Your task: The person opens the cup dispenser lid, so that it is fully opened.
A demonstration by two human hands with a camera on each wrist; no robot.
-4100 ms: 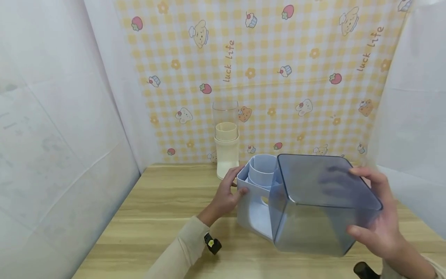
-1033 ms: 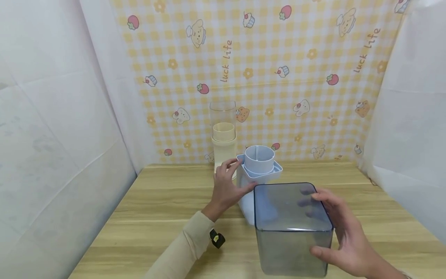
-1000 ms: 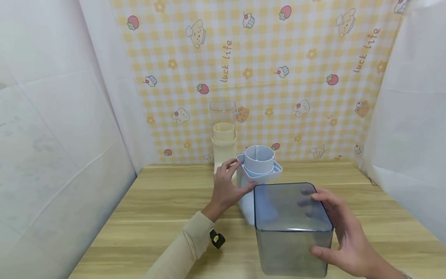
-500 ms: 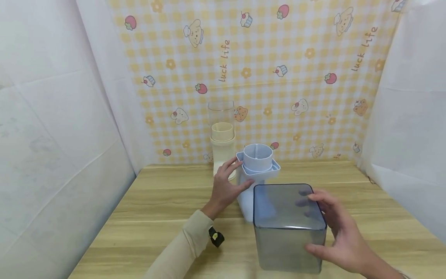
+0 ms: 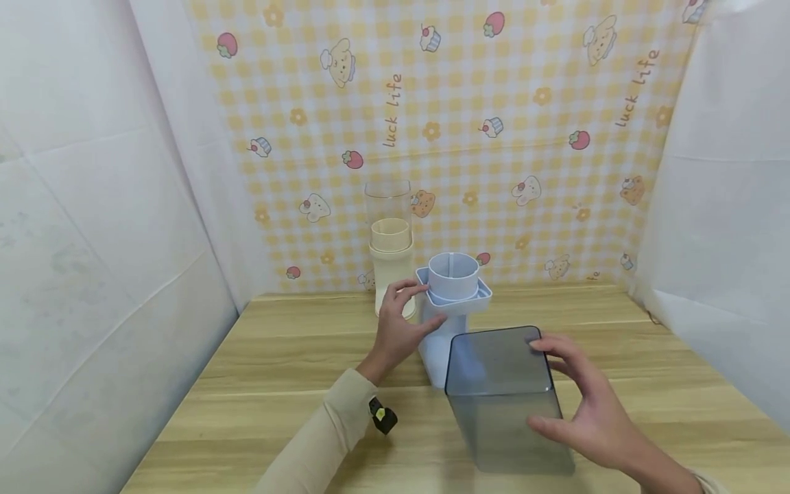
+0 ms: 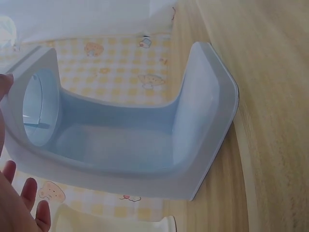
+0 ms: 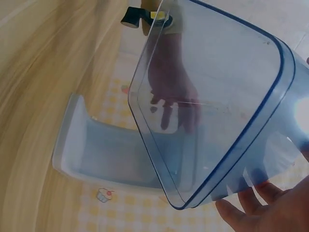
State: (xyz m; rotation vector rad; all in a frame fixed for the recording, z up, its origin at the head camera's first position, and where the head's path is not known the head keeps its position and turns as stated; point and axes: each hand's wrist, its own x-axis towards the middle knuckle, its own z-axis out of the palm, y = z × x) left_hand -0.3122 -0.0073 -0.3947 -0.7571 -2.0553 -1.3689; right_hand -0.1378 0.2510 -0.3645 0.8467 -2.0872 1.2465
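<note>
A light-blue dispenser stand (image 5: 435,353) with a round collar on its square top stands upright on the table, and its open alcove faces me in the left wrist view. My left hand (image 5: 400,331) holds the top's left corner, thumb in front and fingers at the rim. My right hand (image 5: 589,412) grips the right side of a see-through smoky-blue square container (image 5: 500,363), fingers on the far side and thumb nearer me. The container is tilted in front of the stand, and partly covers it. In the right wrist view the rim of the container (image 7: 282,60) appears close.
A cream dispenser (image 5: 390,274) with a clear tube on top stands behind my left hand, by the checked cloth backdrop (image 5: 469,137). White sheets (image 5: 92,240) hang at both sides of the wooden table (image 5: 259,384). A black camera (image 5: 384,417) is strapped to my left wrist.
Since the oldest frame, the stand has turned and the container has come away from beside it to lower in front. Lately my right hand has shifted left and tilted the container.
</note>
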